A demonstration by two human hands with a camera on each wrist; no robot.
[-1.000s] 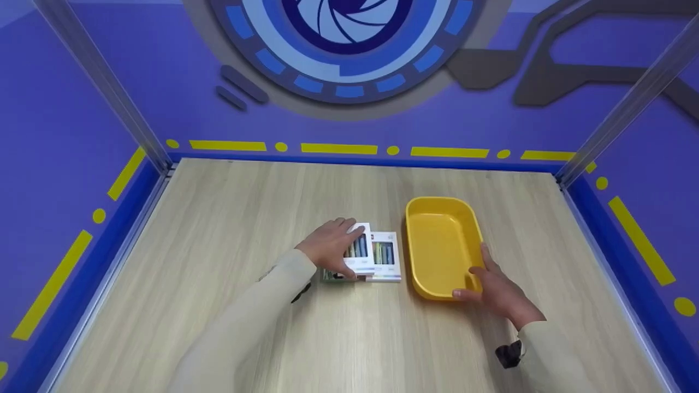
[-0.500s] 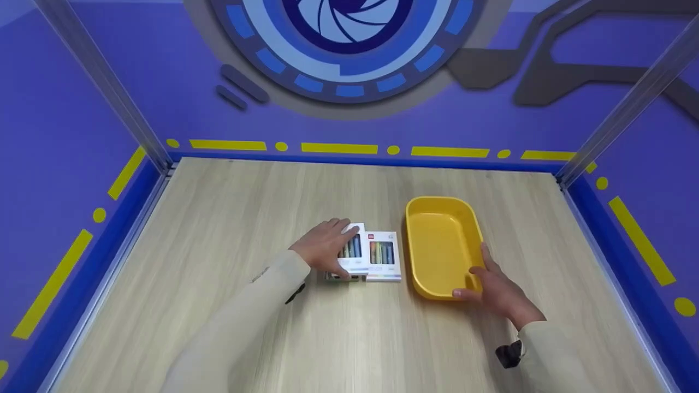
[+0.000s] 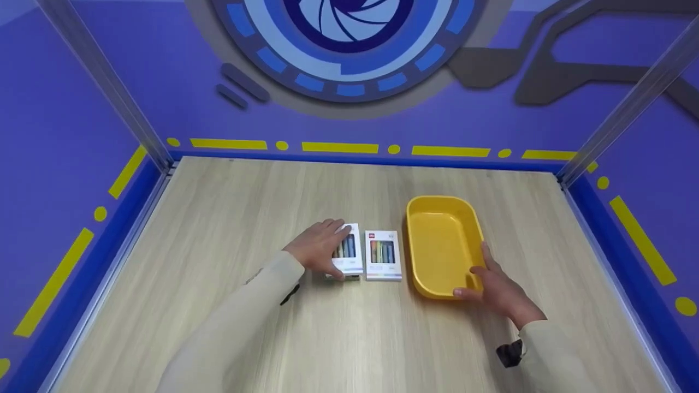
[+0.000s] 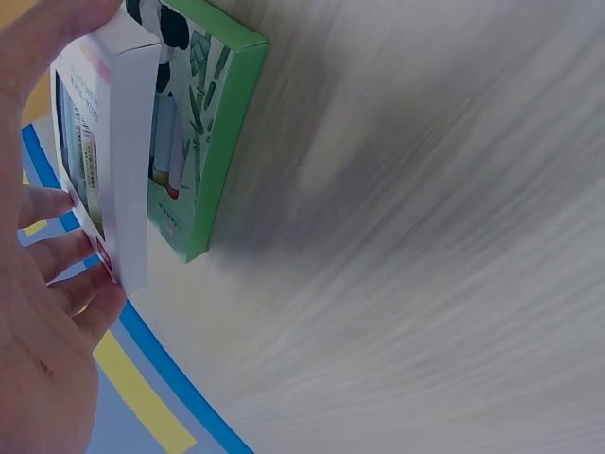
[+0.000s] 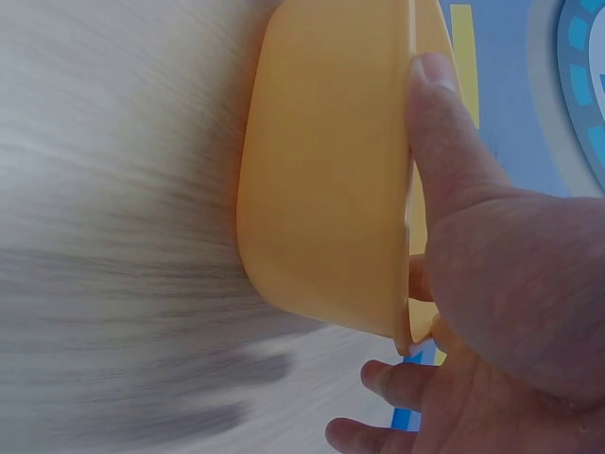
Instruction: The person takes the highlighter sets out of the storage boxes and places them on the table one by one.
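My left hand (image 3: 317, 245) grips a white crayon box (image 3: 354, 259) by its edges, thumb at the near end and fingers at the far end. Coloured sticks show through the box's window. Beneath it lies a green box (image 4: 228, 142) with a panda and bamboo print, mostly covered in the head view. A second white crayon box (image 3: 383, 273) lies flat just to the right, a narrow gap between them. Further right stands a yellow plastic tub (image 3: 439, 245) with nothing in it. My right hand (image 3: 499, 289) pinches the tub's rim at its near right corner.
The pale wood-grain table (image 3: 246, 207) is bounded by a blue printed back wall (image 3: 349, 128) and side walls. Metal posts (image 3: 131, 120) rise at the back corners.
My left hand has moved left with the white crayon box, sliding off its overlap with the second white box and uncovering it. The right hand and the tub have stayed put.
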